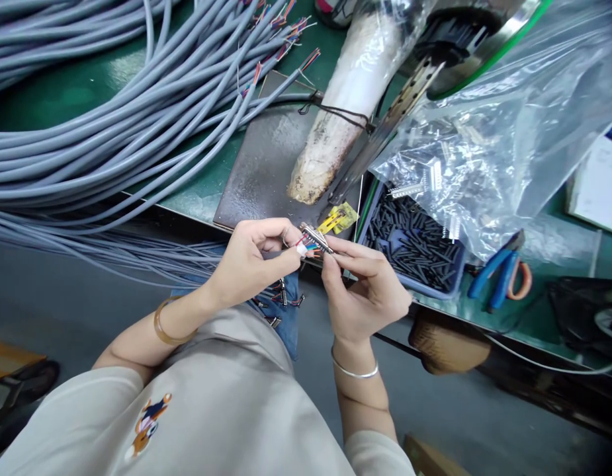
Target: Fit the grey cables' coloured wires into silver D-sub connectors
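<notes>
My left hand pinches several thin coloured wires close to their ends, with a bit of white on the thumb. In my right hand a small metal multi-pin connector is gripped by its edge between thumb and fingers. The wire ends meet or lie right beside the connector's pins; which ones are joined is too small to tell. Just beyond the connector is a yellow taped piece at the edge of a dark plate. A metal soldering iron points down toward it.
Grey cables with stripped ends cover the left bench. A scorched white cylinder stands over the plate. On the right are a blue bin of black sleeves, a plastic bag of connectors and blue-handled pliers. Finished-looking connectors hang over my lap.
</notes>
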A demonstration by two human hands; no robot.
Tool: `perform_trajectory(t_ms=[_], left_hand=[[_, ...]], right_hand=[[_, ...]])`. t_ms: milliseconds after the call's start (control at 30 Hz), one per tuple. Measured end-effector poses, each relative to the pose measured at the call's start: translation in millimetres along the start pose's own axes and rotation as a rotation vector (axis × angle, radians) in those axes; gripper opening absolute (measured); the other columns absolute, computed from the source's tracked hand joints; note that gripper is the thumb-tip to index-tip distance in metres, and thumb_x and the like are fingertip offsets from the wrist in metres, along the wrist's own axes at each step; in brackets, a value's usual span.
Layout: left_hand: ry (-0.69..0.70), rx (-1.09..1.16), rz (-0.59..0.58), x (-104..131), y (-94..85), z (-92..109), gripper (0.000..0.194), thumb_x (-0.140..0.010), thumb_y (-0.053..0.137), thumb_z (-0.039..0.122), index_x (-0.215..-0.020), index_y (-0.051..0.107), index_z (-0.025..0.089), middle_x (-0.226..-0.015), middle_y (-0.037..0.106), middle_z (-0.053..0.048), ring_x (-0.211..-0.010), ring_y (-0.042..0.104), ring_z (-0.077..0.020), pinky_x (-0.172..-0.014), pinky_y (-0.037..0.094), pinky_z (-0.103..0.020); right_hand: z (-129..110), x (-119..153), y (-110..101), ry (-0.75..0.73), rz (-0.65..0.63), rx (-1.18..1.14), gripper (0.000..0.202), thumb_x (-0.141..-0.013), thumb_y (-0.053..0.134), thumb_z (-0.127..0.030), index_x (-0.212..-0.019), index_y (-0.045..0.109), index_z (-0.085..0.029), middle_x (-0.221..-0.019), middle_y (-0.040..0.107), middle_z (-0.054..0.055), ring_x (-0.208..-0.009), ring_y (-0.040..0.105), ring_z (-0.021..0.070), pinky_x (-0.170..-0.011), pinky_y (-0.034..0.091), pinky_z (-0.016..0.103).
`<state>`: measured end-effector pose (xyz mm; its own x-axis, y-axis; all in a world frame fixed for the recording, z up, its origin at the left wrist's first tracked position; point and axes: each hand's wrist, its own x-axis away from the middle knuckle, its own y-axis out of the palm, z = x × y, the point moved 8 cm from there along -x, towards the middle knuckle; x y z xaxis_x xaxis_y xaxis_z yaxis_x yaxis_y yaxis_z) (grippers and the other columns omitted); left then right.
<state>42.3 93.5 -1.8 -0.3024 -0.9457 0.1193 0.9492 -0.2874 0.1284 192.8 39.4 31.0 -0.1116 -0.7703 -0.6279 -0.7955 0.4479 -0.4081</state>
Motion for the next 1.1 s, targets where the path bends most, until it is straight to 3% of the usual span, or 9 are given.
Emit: perform_trajectory(t_ms=[300,1100], left_hand=[[0.112,-0.073,0.139,-1.5,-5.8,4.9,0.011,-0.074,0.063,0.017,-0.064,0.057,0.015,-0.072,0.065,-0.002,-0.064,0.056,-0.0096,-0.058,0.044,-0.020],[0.120,-0.169,0.153,-7.5,-4.1,17.7,0.012,-0.073,0.061,0.017,-0.063,0.057,0.016,-0.074,0.067,-0.003,-0.064,0.055,-0.0098,-0.057,0.044,-0.020]], right_hand=[[-7.3,-0.5,4.8,-0.114,-0.062,0.048,0.022,-0.083,0.072,-0.003,-0.090,0.063,-0.021,-0.110,0.080,0.006,-0.089,0.077,0.0158,-0.075,0.065,0.028],[-7.7,-10.8,3.6,-0.136,-0.064,0.106,0.024,-0.081,0.076,-0.006,-0.096,0.070,-0.024,-0.113,0.079,0.004,-0.093,0.079,0.0198,-0.079,0.066,0.033]])
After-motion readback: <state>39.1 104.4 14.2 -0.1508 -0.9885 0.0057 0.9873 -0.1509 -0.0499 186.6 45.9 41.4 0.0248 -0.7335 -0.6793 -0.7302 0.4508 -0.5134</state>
